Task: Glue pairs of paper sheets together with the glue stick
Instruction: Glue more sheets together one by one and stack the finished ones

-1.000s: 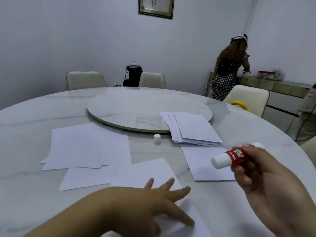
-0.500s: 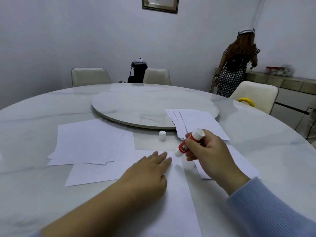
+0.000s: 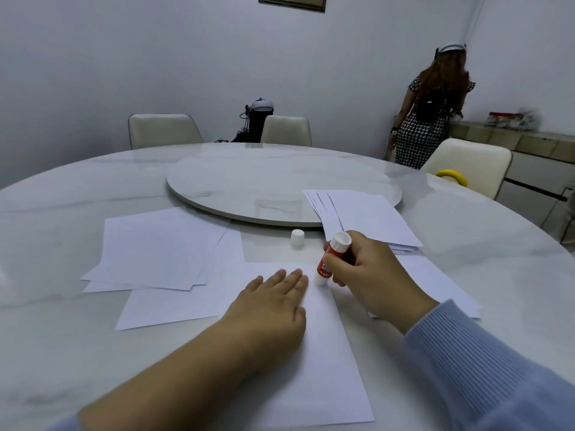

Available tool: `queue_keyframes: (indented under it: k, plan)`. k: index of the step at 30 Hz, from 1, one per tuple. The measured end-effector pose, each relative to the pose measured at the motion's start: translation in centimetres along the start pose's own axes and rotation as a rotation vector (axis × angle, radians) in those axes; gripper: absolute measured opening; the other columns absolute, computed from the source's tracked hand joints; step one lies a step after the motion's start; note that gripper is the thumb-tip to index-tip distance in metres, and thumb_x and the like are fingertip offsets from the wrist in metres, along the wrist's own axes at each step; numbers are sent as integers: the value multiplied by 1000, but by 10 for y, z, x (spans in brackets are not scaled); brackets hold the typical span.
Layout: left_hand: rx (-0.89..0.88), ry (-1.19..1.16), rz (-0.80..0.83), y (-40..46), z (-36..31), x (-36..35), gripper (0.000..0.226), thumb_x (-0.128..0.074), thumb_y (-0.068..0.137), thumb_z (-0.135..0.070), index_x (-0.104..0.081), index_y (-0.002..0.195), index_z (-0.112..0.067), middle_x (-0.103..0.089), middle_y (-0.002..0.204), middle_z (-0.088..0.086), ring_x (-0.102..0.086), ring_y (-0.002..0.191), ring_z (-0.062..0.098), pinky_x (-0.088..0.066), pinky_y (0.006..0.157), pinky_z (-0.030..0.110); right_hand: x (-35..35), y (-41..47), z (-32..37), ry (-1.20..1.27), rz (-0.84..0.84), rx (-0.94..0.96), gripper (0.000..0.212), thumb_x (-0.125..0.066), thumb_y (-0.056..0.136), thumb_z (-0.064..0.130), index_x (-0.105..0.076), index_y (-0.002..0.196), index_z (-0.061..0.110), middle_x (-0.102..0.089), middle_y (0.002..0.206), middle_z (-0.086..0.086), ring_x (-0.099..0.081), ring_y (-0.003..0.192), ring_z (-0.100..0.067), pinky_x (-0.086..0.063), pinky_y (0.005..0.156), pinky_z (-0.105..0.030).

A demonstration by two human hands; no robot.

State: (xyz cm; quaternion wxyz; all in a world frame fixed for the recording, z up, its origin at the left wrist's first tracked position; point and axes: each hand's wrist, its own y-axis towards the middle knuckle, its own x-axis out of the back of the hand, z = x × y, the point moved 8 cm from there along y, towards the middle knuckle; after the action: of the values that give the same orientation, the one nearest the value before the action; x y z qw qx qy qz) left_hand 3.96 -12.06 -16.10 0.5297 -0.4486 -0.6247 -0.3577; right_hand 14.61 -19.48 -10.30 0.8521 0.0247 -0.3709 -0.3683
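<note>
seemingly smooth glue stick (image 3: 334, 258) on flat sheet (image 3: 323, 353)

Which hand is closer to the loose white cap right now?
Right. The right hand, gripping the glue stick, sits just right of and in front of the white cap. The left hand lies flat on the sheet, farther toward the person.
</note>
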Motion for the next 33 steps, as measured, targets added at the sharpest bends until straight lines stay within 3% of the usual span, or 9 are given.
queue_keyframes:
  k: [3, 11, 16, 18, 21, 23, 26, 29, 33]
  plan:
    - [0, -5, 2, -1, 0, -1, 54, -18, 101, -31, 3, 151, -27, 9, 159, -10, 8, 145, 6, 6, 116, 29, 6, -23, 12, -36, 31, 18, 10, -59, 85, 27, -60, 84, 17, -66, 73, -1, -63, 71, -22, -53, 68, -40]
    - [8, -9, 8, 1, 1, -2, 55, -18, 101, -30, 3, 151, -26, 9, 159, -9, 8, 145, 7, 7, 116, 29, 18, -104, 37, -55, 127, 39, 36, -48, 63, 56, -58, 86, 30, -69, 80, 4, -61, 69, -11, -45, 58, -21]
    - [1, 13, 9, -1, -1, -1, 54, -17, 101, -30, 4, 151, -25, 10, 159, -9, 10, 145, 7, 7, 117, 29, 22, -116, 39, 143, 187, -24, 17, -66, 70, 37, -64, 86, 34, -72, 71, 2, -61, 54, -7, -44, 50, -15]
    - [-35, 20, 49, -4, -3, 2, 54, -17, 102, -31, 5, 151, -25, 12, 158, -9, 13, 144, 8, 8, 118, 30, 47, -112, 38, 421, -12, -58, 17, -77, 72, 5, -71, 81, 19, -68, 63, -18, -56, 43, -16, -41, 40, -19]
    - [-146, 68, 180, -17, -10, 6, 52, -20, 103, -30, 3, 149, -41, 26, 154, -12, 29, 139, 13, 13, 117, 37, 97, -104, 15, 711, -340, -115, 18, -54, 86, 6, -66, 73, 3, -62, 50, -15, -50, 34, -15, -36, 34, -11]
    - [-227, 114, 278, -27, -16, 8, 56, -25, 103, -25, 0, 144, -54, 32, 151, -12, 36, 136, 15, 16, 115, 42, 111, -101, 7, 783, -349, -105, 28, -36, 98, 4, -59, 82, 7, -56, 40, -2, -51, 31, -11, -34, 30, -9]
    - [-300, 17, 421, -43, -25, 16, 68, -38, 99, -10, -17, 138, -61, 16, 154, -23, 23, 134, -3, 11, 109, 26, 117, -96, 6, 764, -346, -115, 26, -40, 98, 8, -61, 84, 10, -63, 51, -6, -54, 35, -10, -38, 32, -11]
    - [-269, -120, 249, -42, -30, 30, 56, -41, 97, -11, -34, 135, -51, -7, 154, -27, 1, 136, -13, -2, 103, 11, 110, -92, 17, 678, -363, -30, 25, -53, 92, 8, -71, 76, 13, -67, 61, -12, -57, 44, -14, -43, 40, -14]
    - [85, -21, -32, -33, -23, 12, 63, -24, 98, -48, -4, 151, -21, 4, 160, -1, 4, 146, 14, 4, 115, 28, 77, -78, 29, 428, -297, 46, 13, -68, 83, 14, -71, 83, 27, -71, 68, -9, -60, 51, -16, -51, 47, -24]
